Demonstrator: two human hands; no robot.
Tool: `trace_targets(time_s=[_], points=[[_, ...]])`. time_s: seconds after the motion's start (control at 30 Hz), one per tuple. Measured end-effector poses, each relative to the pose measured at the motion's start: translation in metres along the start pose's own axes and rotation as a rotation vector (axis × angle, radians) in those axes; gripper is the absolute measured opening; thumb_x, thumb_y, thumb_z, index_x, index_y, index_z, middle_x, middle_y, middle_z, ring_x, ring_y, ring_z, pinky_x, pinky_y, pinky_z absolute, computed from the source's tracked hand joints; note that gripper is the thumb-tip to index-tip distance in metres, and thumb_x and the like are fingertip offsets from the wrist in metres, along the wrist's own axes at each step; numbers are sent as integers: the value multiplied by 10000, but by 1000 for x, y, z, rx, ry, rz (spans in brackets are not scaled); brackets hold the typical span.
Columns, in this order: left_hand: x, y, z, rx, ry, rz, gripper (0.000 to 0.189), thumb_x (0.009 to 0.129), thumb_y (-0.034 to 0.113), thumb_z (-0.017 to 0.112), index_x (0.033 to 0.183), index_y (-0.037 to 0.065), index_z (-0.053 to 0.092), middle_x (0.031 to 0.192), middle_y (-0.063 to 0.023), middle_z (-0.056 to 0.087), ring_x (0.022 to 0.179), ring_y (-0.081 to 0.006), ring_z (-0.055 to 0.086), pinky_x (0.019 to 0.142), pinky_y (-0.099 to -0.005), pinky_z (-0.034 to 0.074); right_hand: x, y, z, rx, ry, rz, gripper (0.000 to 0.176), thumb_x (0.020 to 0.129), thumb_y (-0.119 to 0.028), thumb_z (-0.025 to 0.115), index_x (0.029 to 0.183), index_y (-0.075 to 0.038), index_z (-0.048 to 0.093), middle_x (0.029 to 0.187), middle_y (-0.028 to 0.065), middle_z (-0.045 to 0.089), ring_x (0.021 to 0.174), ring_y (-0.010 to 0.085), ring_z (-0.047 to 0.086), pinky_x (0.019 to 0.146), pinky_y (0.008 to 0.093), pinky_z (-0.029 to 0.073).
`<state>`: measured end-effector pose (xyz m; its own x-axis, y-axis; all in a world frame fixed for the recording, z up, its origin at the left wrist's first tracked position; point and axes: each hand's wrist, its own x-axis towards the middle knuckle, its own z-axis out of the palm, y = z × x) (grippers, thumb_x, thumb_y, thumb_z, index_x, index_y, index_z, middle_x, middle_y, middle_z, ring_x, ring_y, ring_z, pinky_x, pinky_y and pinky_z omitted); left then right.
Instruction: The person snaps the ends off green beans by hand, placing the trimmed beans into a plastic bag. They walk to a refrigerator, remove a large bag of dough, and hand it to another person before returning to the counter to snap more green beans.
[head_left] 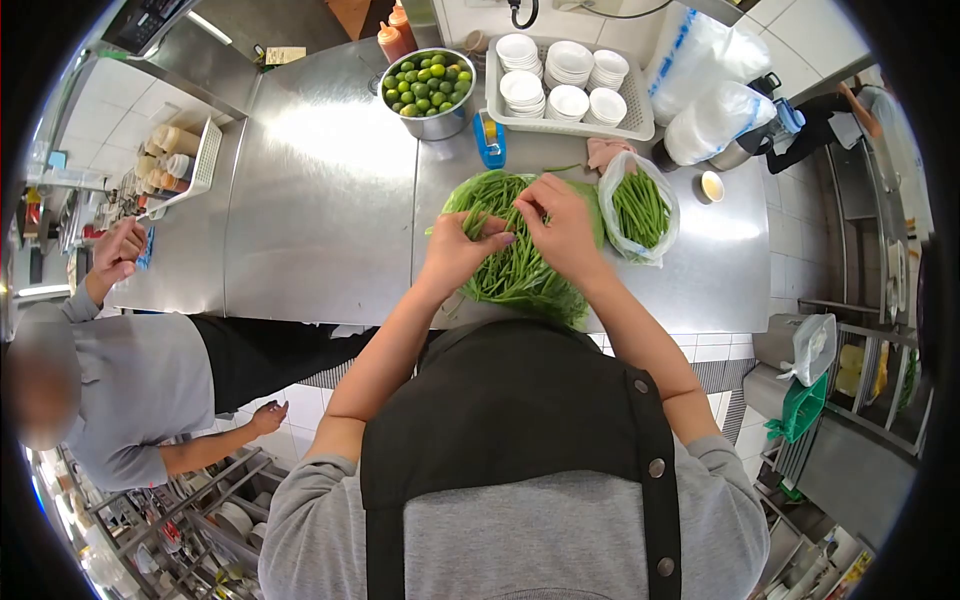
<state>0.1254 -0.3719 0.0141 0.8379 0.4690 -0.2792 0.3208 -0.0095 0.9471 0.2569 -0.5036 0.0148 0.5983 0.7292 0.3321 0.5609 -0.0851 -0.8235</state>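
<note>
A heap of long green beans (515, 268) lies on a green plastic bag (568, 302) at the middle of the steel table. Over the heap, my left hand (468, 248) has thumb and fingers closed on green beans. My right hand (553, 222) is beside it, fingertips pinched together near the same beans; what is between them is too small to make out. To the right stands a clear plastic bag of green beans (640, 208), apart from my hands.
Behind the heap are a blue tape dispenser (490, 140), a pot of green limes (430, 90) and a tray of white cups (640, 115). A small cup (712, 187) stands right. A co-worker (150, 380) is at the left; another person (830, 120) is far right.
</note>
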Motion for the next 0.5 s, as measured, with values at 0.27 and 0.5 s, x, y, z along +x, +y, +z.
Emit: trace_targets(time_s=[0.27, 0.5], points=[[8, 2, -1, -146, 83, -37, 170, 853, 82, 778, 967, -20, 705, 797, -16, 682, 606, -36, 544, 517, -217, 426, -6, 37, 10, -219, -61, 71, 90, 857, -47, 647, 845, 17, 585, 845, 158, 567, 772, 353, 578, 696, 419, 475], [27, -8, -25, -1008, 56, -209, 159, 945, 160, 710, 1001, 26, 645, 765, 54, 544, 507, -4, 340, 434, -192, 250, -19, 25, 7, 616, -326, 418, 156, 915, -130, 694, 952, 21, 681, 871, 59, 659, 767, 115, 608, 706, 292, 502]])
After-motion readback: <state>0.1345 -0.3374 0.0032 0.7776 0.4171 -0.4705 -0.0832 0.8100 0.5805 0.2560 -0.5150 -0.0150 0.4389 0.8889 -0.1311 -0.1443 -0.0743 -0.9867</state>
